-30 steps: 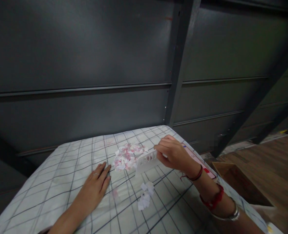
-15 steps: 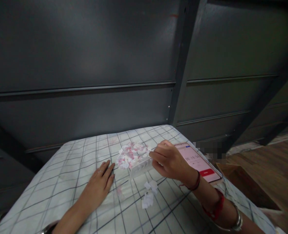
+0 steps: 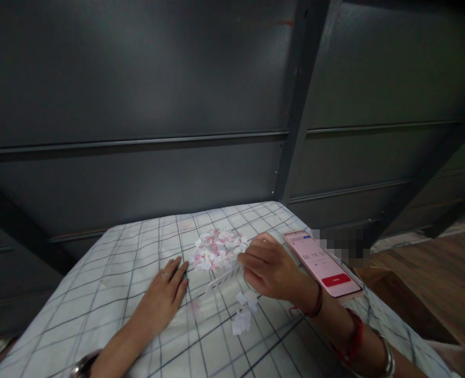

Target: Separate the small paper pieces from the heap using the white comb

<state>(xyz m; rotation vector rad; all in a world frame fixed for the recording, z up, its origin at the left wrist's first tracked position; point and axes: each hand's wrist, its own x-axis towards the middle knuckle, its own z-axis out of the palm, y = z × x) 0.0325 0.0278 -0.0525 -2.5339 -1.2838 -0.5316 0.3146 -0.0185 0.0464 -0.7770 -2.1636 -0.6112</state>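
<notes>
A heap of small paper scraps [image 3: 218,247], white with pink-red marks, lies on the checked cloth. Tilted at the heap's near edge is a thin white slotted plastic piece [image 3: 222,278]; its exact kind is not clear. My right hand [image 3: 269,265] is closed with its fingertips pinched at the right end of that piece. My left hand [image 3: 165,291] rests flat on the cloth left of the heap, fingers stretched out, holding nothing. A smaller group of plain white paper scraps [image 3: 243,315] lies on the near side, below my right hand.
A phone [image 3: 322,265] with a running timer lies right of my right hand, near the table's edge. The table [image 3: 130,252] has a white checked cover. Behind it stands a dark metal panel wall [image 3: 137,178]. An open brown box [image 3: 405,304] is on the wooden floor at right.
The slotted piece has tipped, so its face shows narrower now. My right hand has shifted slightly with it. My left hand stays flat on the cloth.
</notes>
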